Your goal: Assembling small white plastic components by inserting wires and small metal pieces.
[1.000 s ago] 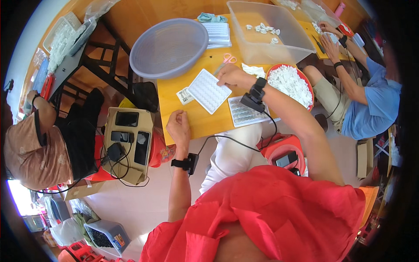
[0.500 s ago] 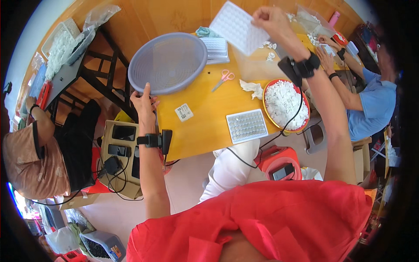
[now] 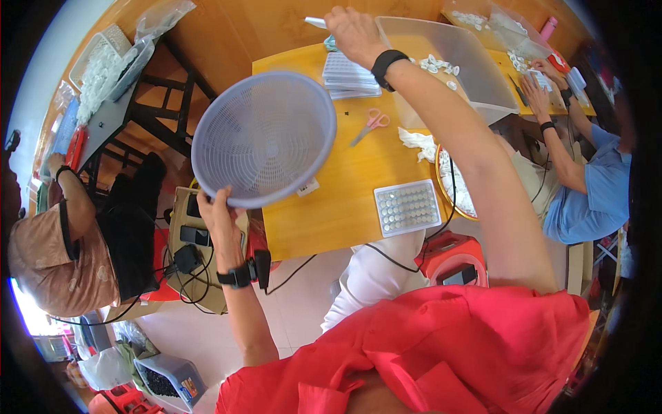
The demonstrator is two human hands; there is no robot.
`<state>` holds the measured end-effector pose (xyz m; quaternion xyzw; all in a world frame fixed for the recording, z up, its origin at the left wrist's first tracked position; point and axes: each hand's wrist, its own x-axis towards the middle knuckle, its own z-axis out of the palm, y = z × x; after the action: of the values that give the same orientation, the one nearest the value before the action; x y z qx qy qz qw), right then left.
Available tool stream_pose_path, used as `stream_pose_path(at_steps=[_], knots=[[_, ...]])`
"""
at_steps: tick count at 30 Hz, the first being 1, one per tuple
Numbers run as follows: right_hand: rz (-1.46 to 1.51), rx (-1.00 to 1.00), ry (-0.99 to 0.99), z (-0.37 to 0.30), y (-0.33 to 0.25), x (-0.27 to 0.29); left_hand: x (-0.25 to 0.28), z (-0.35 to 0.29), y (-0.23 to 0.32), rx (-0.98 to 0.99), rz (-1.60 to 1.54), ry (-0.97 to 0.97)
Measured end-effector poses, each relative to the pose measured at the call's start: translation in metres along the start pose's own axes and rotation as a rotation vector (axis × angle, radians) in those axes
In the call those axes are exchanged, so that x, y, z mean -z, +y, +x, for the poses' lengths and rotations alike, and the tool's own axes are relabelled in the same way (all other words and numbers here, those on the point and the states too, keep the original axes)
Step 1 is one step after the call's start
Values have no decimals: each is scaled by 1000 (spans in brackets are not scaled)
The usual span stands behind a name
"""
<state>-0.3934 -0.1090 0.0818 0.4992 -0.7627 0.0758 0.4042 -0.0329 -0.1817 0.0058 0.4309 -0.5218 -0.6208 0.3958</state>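
Two hands busy: left hand [image 3: 221,212] grips the near rim of a grey-mauve plastic colander [image 3: 269,148], left of the pink-handled scissors [image 3: 378,119]; right hand [image 3: 355,36] pinches a thin white tray [image 3: 316,22] beyond the scissors. Step looks like a tray transfer, colander steadied; next move likely needs a firm rim hold. Colander: round, perforated, tilted. Tray: edge-on only.

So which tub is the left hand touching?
The round lilac tub, by its near rim; the rectangular clear tub and white-filled bowl stand farther right.
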Motion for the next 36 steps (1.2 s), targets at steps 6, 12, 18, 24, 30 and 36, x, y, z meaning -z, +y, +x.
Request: stream_pose_path(at_steps=[6, 12, 18, 24, 30, 36], knots=[[45, 111, -97, -37, -23, -40, 30, -38, -9, 70, -47, 66], [14, -21, -347, -75, -26, -59, 46, -47, -16, 76, -108, 15], [72, -78, -347, -84, -28, -62, 46, -49, -17, 74, -155, 25], [75, -111, -306, -86, -23, -65, 51, -52, -20, 81, -149, -3], [100, -140, -322, -85, -18, -71, 51, -52, -21, 69, -167, -11], [197, -255, -274, -74, -24, -63, 47, -56, -14, 83, -173, -3]])
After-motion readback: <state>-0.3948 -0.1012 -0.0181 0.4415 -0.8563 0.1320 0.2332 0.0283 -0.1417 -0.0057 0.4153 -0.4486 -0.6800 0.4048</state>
